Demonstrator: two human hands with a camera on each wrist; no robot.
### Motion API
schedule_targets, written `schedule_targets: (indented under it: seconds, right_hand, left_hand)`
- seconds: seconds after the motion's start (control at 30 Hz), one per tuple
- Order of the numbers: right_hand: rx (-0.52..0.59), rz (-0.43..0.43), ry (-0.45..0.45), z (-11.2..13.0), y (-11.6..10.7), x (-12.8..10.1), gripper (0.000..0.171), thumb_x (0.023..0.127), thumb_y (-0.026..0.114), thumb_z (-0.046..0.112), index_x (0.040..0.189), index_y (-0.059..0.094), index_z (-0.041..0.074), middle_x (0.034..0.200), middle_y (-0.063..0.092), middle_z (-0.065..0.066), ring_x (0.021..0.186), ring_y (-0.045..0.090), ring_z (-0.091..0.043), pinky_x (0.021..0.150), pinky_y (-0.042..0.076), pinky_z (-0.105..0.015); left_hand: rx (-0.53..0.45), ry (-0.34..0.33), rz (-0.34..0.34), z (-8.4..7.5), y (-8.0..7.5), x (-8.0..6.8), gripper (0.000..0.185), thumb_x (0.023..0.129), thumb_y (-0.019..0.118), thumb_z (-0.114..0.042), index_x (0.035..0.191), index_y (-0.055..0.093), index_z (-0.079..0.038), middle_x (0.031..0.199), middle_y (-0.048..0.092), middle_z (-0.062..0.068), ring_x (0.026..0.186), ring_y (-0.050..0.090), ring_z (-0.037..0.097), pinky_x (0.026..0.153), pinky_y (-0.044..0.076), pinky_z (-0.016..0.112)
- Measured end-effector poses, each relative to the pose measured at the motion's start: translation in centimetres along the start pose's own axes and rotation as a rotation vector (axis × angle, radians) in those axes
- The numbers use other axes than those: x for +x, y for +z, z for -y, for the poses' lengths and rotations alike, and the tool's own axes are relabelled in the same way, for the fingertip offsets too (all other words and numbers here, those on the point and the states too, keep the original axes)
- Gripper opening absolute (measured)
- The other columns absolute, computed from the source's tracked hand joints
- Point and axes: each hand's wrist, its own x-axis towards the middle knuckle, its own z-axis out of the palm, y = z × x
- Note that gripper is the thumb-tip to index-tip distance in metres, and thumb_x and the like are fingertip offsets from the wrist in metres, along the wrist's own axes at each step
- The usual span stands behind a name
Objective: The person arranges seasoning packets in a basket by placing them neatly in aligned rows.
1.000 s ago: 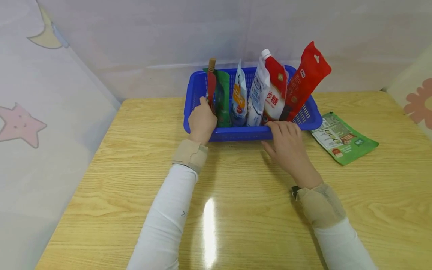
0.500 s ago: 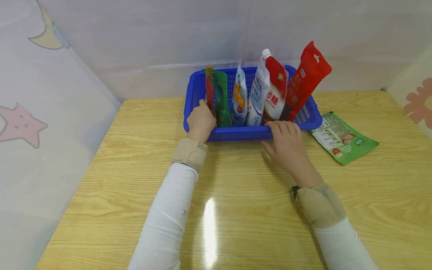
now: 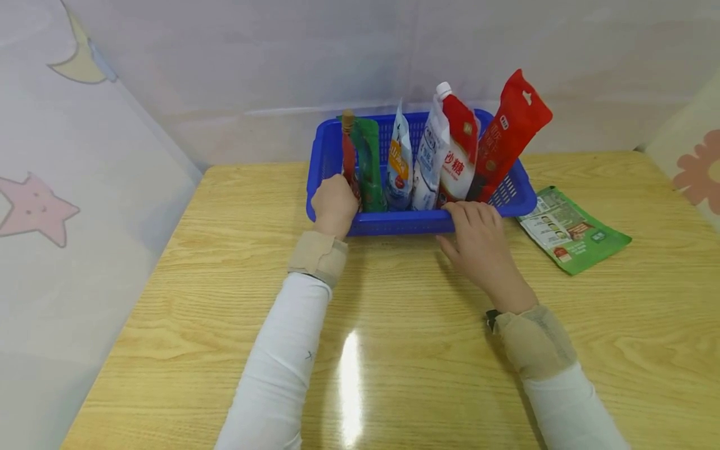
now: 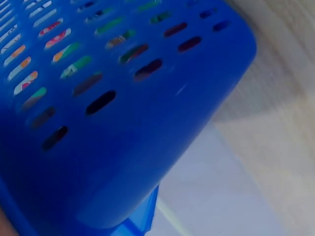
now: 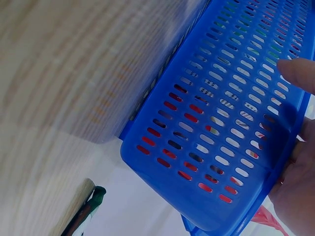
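Observation:
A blue perforated basket (image 3: 394, 224) stands at the table's far side, filling the left wrist view (image 4: 147, 123) and the right wrist view (image 5: 211, 123). My left hand (image 3: 335, 200) is at its left end and grips a thin red pouch with a brown top (image 3: 348, 150), upright inside next to a green pouch (image 3: 370, 162). My right hand (image 3: 478, 234) holds the front rim near the right end, its thumb (image 5: 298, 73) against the outer wall. Also upright in the basket are a blue-white pouch (image 3: 398, 162), a spouted white-red pouch (image 3: 452, 150) and a tall red pouch (image 3: 509, 137).
A flat green packet (image 3: 570, 228) lies on the wooden table (image 3: 394, 350) right of the basket. Pale fabric walls close in behind and at the left. The table's left edge runs near my left arm.
The thin red pouch in my left hand has sunk lower into the basket. My right hand and the basket stay where they were.

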Motion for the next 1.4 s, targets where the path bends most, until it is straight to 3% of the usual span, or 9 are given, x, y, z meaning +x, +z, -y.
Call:
schedule_targets:
  seconds: [0.3,0.37,0.57,0.73,0.87,1.0,1.23,1.4]
  right_hand:
    - [-0.001,-0.009,-0.002,-0.1,-0.05,-0.09,0.05,0.086,0.069,0.016,0.125,0.047,-0.005,0.121,0.052,-0.024,0.114,0.043,-0.04,0.103,0.03,-0.053]
    - [-0.001,-0.012,-0.005,-0.13,-0.07,-0.07,0.05,0.086,0.069,0.016,0.125,0.047,-0.005,0.121,0.052,-0.024,0.114,0.043,-0.04,0.103,0.03,-0.053]
    - [-0.002,-0.025,-0.016,-0.16,-0.14,-0.07,0.05,0.085,0.07,0.016,0.125,0.048,-0.005,0.12,0.053,-0.024,0.113,0.043,-0.039,0.102,0.031,-0.052]
    - [0.002,-0.013,-0.007,-0.12,-0.22,-0.03,0.05,0.086,0.069,0.015,0.126,0.047,-0.004,0.121,0.053,-0.024,0.114,0.043,-0.039,0.103,0.03,-0.052]
    - [0.001,-0.015,-0.007,-0.14,-0.21,0.0,0.05,0.085,0.07,0.015,0.126,0.047,-0.005,0.121,0.053,-0.024,0.114,0.043,-0.039,0.103,0.031,-0.052]
    - [0.0,-0.025,-0.017,-0.18,-0.08,-0.05,0.05,0.085,0.07,0.016,0.124,0.048,-0.005,0.12,0.054,-0.024,0.112,0.045,-0.04,0.102,0.032,-0.052]
    - [-0.001,-0.011,-0.015,-0.16,0.08,-0.05,0.05,0.085,0.07,0.017,0.125,0.048,-0.004,0.12,0.053,-0.024,0.113,0.044,-0.04,0.102,0.031,-0.052]
    - [0.0,-0.008,-0.01,-0.15,0.08,-0.09,0.05,0.085,0.069,0.017,0.125,0.048,-0.004,0.12,0.053,-0.024,0.113,0.044,-0.04,0.102,0.031,-0.052]
  left_hand:
    - [-0.079,0.051,-0.034,0.22,0.18,-0.19,0.014,0.088,0.06,-0.014,0.094,0.066,-0.002,0.101,0.071,0.015,0.093,0.069,0.031,0.077,0.056,0.046]
    - [-0.088,0.055,-0.035,0.22,0.17,-0.27,0.012,0.088,0.062,-0.016,0.086,0.064,-0.004,0.095,0.071,0.014,0.087,0.069,0.028,0.074,0.056,0.044]
    - [-0.062,0.062,-0.011,0.22,0.2,-0.36,0.032,0.09,0.062,-0.022,0.064,0.045,-0.013,0.075,0.06,0.006,0.07,0.058,0.02,0.06,0.048,0.034]
    - [-0.083,0.048,0.017,0.09,0.01,-0.18,0.016,0.093,0.055,-0.017,0.084,0.06,-0.005,0.093,0.068,0.013,0.085,0.066,0.026,0.072,0.055,0.04]
    - [-0.102,0.041,0.05,-0.06,-0.12,0.04,0.027,0.097,0.046,-0.015,0.109,0.061,0.003,0.112,0.067,0.02,0.103,0.066,0.034,0.084,0.055,0.047]
    - [-0.092,0.028,0.077,-0.01,-0.09,0.01,0.029,0.098,0.046,-0.016,0.114,0.059,0.003,0.114,0.066,0.02,0.105,0.065,0.033,0.086,0.054,0.047]
    - [-0.044,0.02,-0.001,0.27,0.31,-0.29,0.036,0.093,0.056,-0.026,0.115,0.056,0.003,0.108,0.067,0.02,0.098,0.067,0.033,0.079,0.056,0.045]
    - [-0.117,0.028,-0.076,0.35,0.63,-0.41,0.056,0.092,0.058,-0.03,0.133,0.04,0.004,0.107,0.067,0.021,0.091,0.068,0.034,0.075,0.056,0.047]
